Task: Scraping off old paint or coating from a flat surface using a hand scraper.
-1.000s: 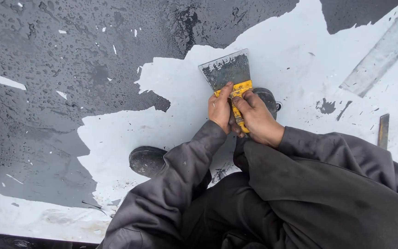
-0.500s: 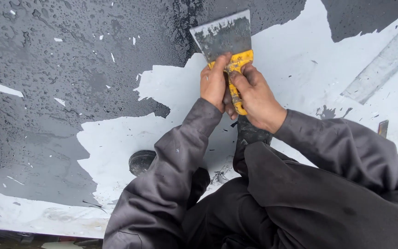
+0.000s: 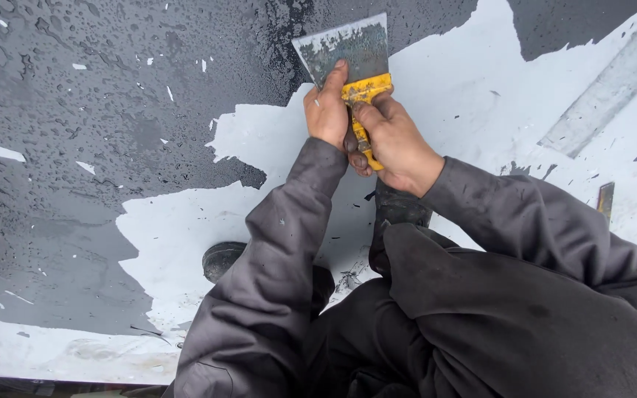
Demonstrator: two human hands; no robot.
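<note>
Clothing: dark grey work jacket (image 3: 525,309), matte, creased, flecked with pale specks, filling the near lower right.
Boots: one rounded black toe (image 3: 223,258) resting on the white patch left of the left sleeve; a second dark boot (image 3: 401,210) between the forearms.
Left hand (image 3: 327,110): wrapped beside the top of the handle, index finger stretched forward and pressing on the blade; grip closed on the scraper.
Right hand (image 3: 392,136): fist around the yellow handle, just behind and touching the left hand; grip closed on the scraper.
Scraper (image 3: 348,51): wide, flat metal blade, trapezoid in shape, smeared grey and dull; yellow plastic handle mostly hidden under both hands; held ahead of the knees, blade edge pointing away at the border of dark and white.
Surface (image 3: 97,96): dark grey coating, wet, beaded with droplets, peeled in ragged outlines.
Bare patches (image 3: 451,81): smooth white layer exposed beneath, irregular edges, a few dark flakes left on it.
Far right: pale grey flat strip (image 3: 613,88) lying diagonally across the white; a small narrow object (image 3: 604,199) at the sleeve's edge, too small to tell.
</note>
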